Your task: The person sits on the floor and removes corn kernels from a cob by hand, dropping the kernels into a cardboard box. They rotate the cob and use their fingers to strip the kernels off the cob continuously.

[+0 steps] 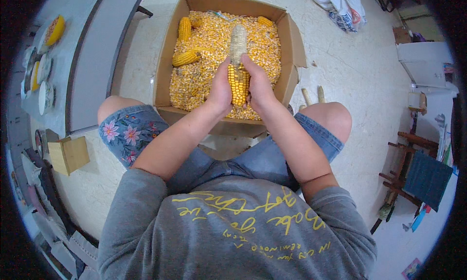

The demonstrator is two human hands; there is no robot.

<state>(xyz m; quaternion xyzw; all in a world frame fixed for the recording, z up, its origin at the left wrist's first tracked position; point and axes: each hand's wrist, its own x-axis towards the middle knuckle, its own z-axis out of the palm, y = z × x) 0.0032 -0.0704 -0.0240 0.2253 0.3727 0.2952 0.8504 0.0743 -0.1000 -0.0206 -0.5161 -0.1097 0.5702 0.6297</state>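
An ear of corn [239,84] is held between both hands above a cardboard box. Its far half is a bare pale cob [238,42]; yellow kernels still cover the near half. My left hand [221,84] grips it from the left side, the thumb pointing away from me. On the right side my right hand [259,83] grips it too, its thumb lying at the border of bare cob and kernels. Loose corn kernels [209,75] fill much of the cardboard box [233,4]. Among them lie several whole ears, one a yellow ear [186,58] at the left.
Bare corncobs [305,97] lie on the floor right of the box. A grey-topped table [95,61] with bowls [46,97] stands at the left, a small wooden box [69,155] below it. Plastic bags [343,10] lie far right, and a folding stool [427,179] stands right.
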